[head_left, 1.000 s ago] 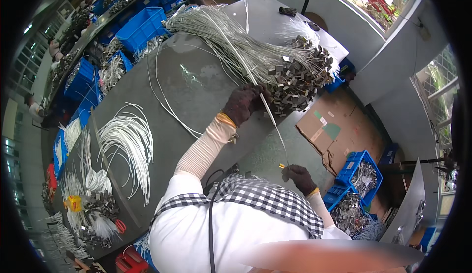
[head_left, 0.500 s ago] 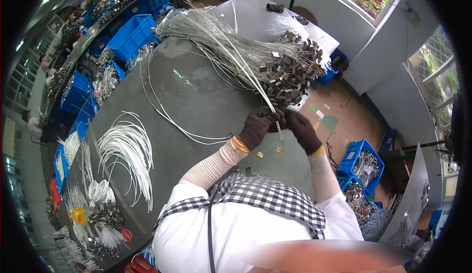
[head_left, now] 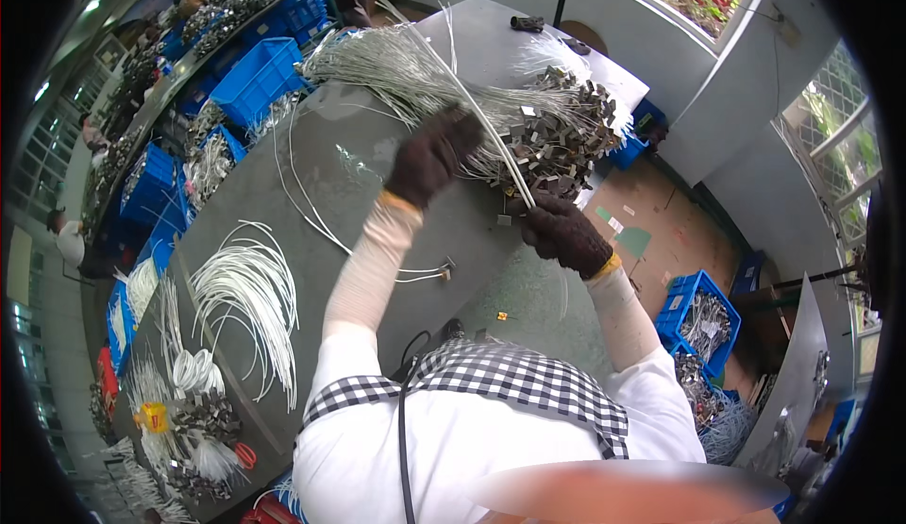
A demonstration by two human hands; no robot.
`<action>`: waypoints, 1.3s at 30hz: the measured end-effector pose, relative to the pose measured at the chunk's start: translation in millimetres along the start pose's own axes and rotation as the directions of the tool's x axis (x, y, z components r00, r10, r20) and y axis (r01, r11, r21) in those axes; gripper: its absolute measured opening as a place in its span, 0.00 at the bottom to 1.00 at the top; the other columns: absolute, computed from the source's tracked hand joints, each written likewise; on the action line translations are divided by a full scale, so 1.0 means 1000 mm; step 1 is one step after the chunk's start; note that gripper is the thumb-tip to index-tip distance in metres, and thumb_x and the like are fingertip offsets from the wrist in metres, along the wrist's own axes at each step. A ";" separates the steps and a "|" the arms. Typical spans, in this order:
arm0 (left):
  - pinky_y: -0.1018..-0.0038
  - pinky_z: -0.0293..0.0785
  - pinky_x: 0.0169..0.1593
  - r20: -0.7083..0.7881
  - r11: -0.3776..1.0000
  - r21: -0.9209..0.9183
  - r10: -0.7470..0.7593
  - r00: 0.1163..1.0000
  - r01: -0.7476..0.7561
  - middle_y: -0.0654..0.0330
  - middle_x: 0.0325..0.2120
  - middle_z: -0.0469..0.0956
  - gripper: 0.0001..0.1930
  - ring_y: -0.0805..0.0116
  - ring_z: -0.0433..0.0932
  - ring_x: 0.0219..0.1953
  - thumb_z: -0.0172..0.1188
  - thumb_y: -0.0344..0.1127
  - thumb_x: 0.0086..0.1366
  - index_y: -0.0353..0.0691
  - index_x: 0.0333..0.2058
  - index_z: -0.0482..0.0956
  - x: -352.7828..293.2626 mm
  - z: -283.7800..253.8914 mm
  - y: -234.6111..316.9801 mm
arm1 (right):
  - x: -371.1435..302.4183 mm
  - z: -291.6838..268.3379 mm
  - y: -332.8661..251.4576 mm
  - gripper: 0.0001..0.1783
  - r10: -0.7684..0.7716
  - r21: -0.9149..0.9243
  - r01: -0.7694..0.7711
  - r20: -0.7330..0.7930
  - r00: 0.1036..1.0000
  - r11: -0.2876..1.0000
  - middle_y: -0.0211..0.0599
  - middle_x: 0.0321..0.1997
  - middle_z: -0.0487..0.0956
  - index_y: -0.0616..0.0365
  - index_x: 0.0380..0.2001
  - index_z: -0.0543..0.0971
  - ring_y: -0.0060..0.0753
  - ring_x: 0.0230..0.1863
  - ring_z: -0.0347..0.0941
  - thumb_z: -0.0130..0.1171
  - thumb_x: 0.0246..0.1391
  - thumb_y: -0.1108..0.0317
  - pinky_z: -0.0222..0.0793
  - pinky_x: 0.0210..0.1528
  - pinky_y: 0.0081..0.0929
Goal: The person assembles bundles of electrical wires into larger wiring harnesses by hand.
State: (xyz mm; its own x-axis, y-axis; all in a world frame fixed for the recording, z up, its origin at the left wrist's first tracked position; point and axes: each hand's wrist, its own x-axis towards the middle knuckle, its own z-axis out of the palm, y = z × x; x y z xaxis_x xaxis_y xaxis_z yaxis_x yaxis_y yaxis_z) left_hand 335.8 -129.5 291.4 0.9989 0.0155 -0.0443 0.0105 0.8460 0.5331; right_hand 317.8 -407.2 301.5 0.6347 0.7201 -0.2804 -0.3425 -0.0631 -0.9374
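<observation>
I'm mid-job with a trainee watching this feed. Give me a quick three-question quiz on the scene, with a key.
1. Multiple choice: what does the person's right hand grip?
A) A pair of scissors
B) The lower end of long white strands
C) A blue bin

2. True or false: the person's left hand is bare.

3. Fill the gap: the curved white bundle on the table lies to the ____ of both hands.

Key:
1. B
2. False: it wears a dark glove
3. left
</observation>
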 end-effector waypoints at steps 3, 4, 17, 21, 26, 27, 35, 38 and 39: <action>0.48 0.70 0.62 0.068 0.978 -0.017 0.207 0.976 -0.206 0.40 0.55 0.72 0.16 0.39 0.72 0.58 0.45 0.36 0.73 0.34 0.54 0.69 0.040 -0.001 0.061 | -0.010 0.006 0.012 0.18 0.057 -0.006 -0.056 0.034 0.998 0.998 0.25 0.25 0.73 0.57 0.52 0.77 0.12 0.18 0.60 0.53 0.65 0.60 0.55 0.19 0.13; 0.45 0.69 0.61 -0.031 0.973 -0.059 0.222 0.974 -0.224 0.40 0.54 0.72 0.14 0.39 0.73 0.55 0.46 0.35 0.73 0.34 0.52 0.70 0.047 0.018 0.067 | -0.013 0.004 0.017 0.18 0.075 -0.001 -0.075 0.026 0.997 0.997 0.25 0.25 0.73 0.58 0.52 0.77 0.12 0.18 0.60 0.53 0.65 0.60 0.55 0.19 0.13; 0.59 0.78 0.55 0.177 0.957 0.102 0.251 0.952 -0.271 0.52 0.43 0.81 0.12 0.59 0.80 0.48 0.49 0.31 0.72 0.34 0.48 0.78 0.080 -0.063 0.194 | -0.090 -0.092 0.139 0.08 -0.018 -0.231 -0.024 -0.175 0.984 0.973 0.30 0.28 0.77 0.63 0.36 0.79 0.22 0.29 0.73 0.55 0.62 0.69 0.70 0.34 0.23; 0.70 0.78 0.48 0.530 -0.380 0.848 0.638 0.559 -0.370 0.55 0.39 0.85 0.13 0.65 0.84 0.43 0.67 0.40 0.62 0.45 0.45 0.83 0.037 -0.125 0.302 | -0.122 -0.128 0.162 0.07 -0.018 -0.281 -0.017 -0.121 0.992 0.960 0.31 0.30 0.79 0.63 0.36 0.79 0.22 0.33 0.75 0.56 0.61 0.71 0.71 0.39 0.23; 0.61 0.75 0.51 0.473 -0.652 0.706 0.725 0.500 0.277 0.50 0.39 0.83 0.21 0.50 0.81 0.46 0.56 0.60 0.64 0.54 0.44 0.84 -0.008 -0.118 0.362 | -0.154 -0.150 0.190 0.09 0.161 -0.246 -0.217 -0.227 0.960 0.945 0.30 0.27 0.79 0.62 0.37 0.81 0.21 0.30 0.74 0.57 0.62 0.68 0.70 0.36 0.22; 0.62 0.75 0.51 0.416 -0.609 0.728 0.757 0.505 0.315 0.52 0.39 0.84 0.24 0.52 0.82 0.46 0.60 0.60 0.62 0.48 0.47 0.82 0.004 -0.124 0.351 | -0.156 -0.148 0.188 0.09 0.176 -0.224 -0.237 -0.260 0.949 0.945 0.30 0.27 0.79 0.62 0.37 0.81 0.21 0.30 0.74 0.57 0.62 0.68 0.70 0.36 0.22; 0.76 0.78 0.44 0.531 -0.332 0.842 0.363 0.766 -0.426 0.57 0.42 0.83 0.14 0.67 0.83 0.42 0.50 0.23 0.66 0.35 0.49 0.78 -0.005 -0.081 0.088 | -0.114 -0.089 0.164 0.11 0.242 -0.158 -0.262 -0.134 0.961 0.952 0.31 0.23 0.78 0.63 0.38 0.80 0.21 0.25 0.74 0.55 0.63 0.66 0.69 0.30 0.21; 0.71 0.80 0.44 0.562 -0.093 0.819 0.327 0.760 -0.566 0.55 0.43 0.83 0.13 0.61 0.83 0.44 0.48 0.27 0.69 0.34 0.49 0.77 -0.010 -0.065 0.005 | -0.082 -0.067 0.150 0.11 0.197 -0.166 -0.197 -0.017 0.980 0.966 0.32 0.23 0.78 0.63 0.37 0.80 0.20 0.24 0.74 0.55 0.63 0.66 0.69 0.29 0.21; 0.71 0.80 0.44 0.558 -0.084 0.822 0.322 0.765 -0.564 0.55 0.43 0.83 0.13 0.61 0.83 0.44 0.48 0.27 0.69 0.34 0.49 0.77 -0.001 -0.082 0.009 | -0.075 -0.060 0.147 0.10 0.178 -0.137 -0.174 0.024 0.984 0.975 0.32 0.24 0.78 0.63 0.37 0.80 0.20 0.24 0.73 0.55 0.64 0.66 0.69 0.29 0.21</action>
State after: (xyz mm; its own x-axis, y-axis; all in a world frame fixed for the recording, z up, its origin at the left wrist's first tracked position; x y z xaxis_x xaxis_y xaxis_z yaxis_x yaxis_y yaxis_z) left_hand 331.4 -78.3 226.8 0.7929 -0.0130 0.6092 -0.5267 -0.5173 0.6745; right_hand 261.3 -512.1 172.8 0.5466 0.7137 -0.4381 -0.3490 -0.2814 -0.8939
